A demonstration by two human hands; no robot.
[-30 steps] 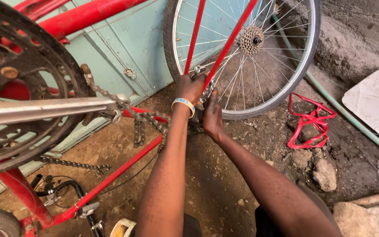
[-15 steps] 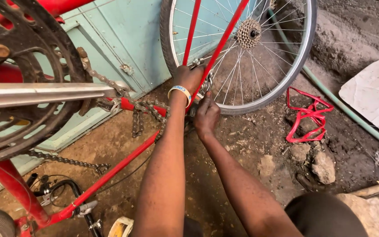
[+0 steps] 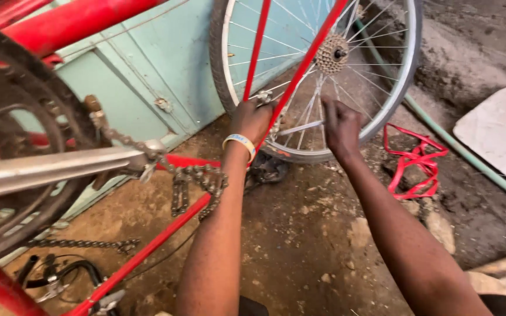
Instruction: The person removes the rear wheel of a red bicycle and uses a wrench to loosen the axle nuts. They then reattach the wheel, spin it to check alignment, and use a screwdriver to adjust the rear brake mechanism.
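Note:
A red bicycle frame stands upside down, and its rear wheel [image 3: 396, 93] with a silver rim and a small sprocket [image 3: 331, 54] is in front of me. My left hand [image 3: 252, 120], with a pale wristband, is closed around the red frame stay [image 3: 291, 88] where it crosses the rim. My right hand [image 3: 341, 126] reaches through the spokes from the right and grips a thin silver tool [image 3: 300, 128] that points toward my left hand. A loose chain [image 3: 197, 178] hangs over the lower red tube.
A large chainring and silver crank arm [image 3: 48, 167] fill the left. A pale blue door [image 3: 159, 70] stands behind the wheel. On the dirt floor lie a red wire rack [image 3: 417, 164], a green hose [image 3: 469, 158], a flat white slab [image 3: 499, 131], stones and black cables [image 3: 60, 275].
My right hand has risen from below my left wrist to the wheel's spokes on the right and now holds the silver tool. My left hand stays on the stay.

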